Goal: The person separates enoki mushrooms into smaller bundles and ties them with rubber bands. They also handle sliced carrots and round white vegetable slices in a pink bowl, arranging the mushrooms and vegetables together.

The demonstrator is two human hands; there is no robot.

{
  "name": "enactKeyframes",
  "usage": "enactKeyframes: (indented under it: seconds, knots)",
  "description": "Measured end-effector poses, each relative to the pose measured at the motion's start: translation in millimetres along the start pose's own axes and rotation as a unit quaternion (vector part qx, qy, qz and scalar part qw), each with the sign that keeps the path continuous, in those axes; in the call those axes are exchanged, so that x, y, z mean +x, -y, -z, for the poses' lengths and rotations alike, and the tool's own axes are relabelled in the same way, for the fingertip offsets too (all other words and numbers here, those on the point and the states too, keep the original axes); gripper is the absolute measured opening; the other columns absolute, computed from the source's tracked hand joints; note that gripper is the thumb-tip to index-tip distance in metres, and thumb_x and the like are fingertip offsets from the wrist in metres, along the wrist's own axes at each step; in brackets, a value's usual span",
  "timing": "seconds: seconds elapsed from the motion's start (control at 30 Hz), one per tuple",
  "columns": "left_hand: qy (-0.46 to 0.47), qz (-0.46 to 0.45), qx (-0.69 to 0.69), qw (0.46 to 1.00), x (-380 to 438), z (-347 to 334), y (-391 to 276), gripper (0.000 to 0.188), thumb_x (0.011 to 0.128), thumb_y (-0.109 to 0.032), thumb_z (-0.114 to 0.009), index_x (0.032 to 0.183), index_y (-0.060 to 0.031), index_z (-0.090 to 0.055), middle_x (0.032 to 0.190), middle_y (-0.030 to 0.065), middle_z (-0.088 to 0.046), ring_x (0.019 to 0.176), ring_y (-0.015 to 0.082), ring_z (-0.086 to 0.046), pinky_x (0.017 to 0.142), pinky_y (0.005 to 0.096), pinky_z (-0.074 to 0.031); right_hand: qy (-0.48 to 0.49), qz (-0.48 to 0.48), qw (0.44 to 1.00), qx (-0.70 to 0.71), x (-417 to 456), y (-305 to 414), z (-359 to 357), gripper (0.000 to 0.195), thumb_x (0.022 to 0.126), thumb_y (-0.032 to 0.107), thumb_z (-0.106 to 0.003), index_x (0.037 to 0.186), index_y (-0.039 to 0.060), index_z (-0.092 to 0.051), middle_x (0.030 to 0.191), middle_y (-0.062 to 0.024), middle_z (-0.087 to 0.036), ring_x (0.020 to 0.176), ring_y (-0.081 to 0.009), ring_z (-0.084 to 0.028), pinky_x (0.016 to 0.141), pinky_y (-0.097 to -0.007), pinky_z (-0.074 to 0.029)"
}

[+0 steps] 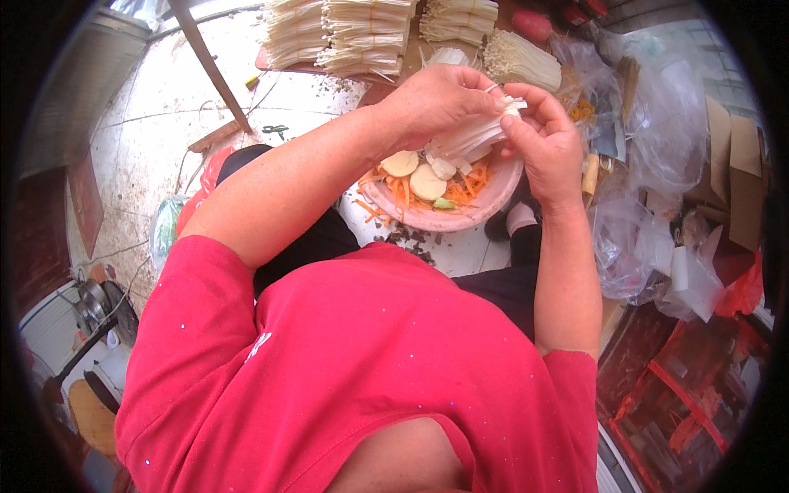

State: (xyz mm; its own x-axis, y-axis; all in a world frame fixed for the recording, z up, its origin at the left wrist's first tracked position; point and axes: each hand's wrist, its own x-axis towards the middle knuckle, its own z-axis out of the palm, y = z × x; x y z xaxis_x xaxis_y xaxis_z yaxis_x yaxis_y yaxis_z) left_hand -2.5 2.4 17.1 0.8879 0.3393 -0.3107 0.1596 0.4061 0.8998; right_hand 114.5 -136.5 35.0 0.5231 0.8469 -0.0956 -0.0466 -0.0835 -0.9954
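A small bundle of enoki mushrooms (471, 138) is held above a pink basin (425, 219), its loose stems fanning down to the left. My left hand (441, 98) pinches the bundle's upper end between thumb and fingers, and a thin white strand shows by the fingertips. From the other side my right hand (545, 142) grips the same end, thumb on top. Orange carrot shreds (404, 191), round pale slices (427, 182) and a bit of green leaf (444, 203) lie in the basin. Part of its far side is hidden behind my hands.
Banded enoki bundles (367, 37) are stacked on a board beyond the basin, with a loose one (521, 61) at their right. Clear plastic bags (659, 117) and a cardboard box (733, 172) crowd the right. A wooden post (212, 68) rises at the left; dark scraps (407, 240) litter the floor.
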Motion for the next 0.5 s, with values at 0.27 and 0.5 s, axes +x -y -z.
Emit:
enactKeyframes:
  seconds: [0.27, 0.5]
  knots:
    - [0.007, 0.012, -0.064, 0.998, 3.5, 3.2, 6.6, 0.014, 0.085, -0.015, -0.066, 0.094, -0.0048, -0.065, 0.087, 0.0035, -0.064, 0.078, 0.0112, -0.061, 0.070, 0.0255, -0.049, 0.000, 0.012, 1.000, -0.006, 0.4, -3.2, -3.2, 0.034, 0.086, 0.002, -0.065, 0.119, -0.0010, -0.058, 0.097, -0.0021, -0.062, 0.070, -0.0017, -0.056, 0.056, -0.0170, -0.050]
    - [-0.011, 0.018, 0.008, 1.000, 4.2, 4.4, 7.5, 0.018, 0.084, -0.016, -0.058, 0.096, -0.0026, -0.063, 0.087, 0.0058, -0.062, 0.078, 0.0125, -0.059, 0.070, 0.0272, -0.049, -0.008, 0.002, 1.000, -0.012, 0.2, -3.9, -2.9, 0.034, 0.085, 0.001, -0.066, 0.118, -0.0014, -0.058, 0.099, -0.0037, -0.062, 0.070, -0.0021, -0.057, 0.056, -0.0173, -0.051]
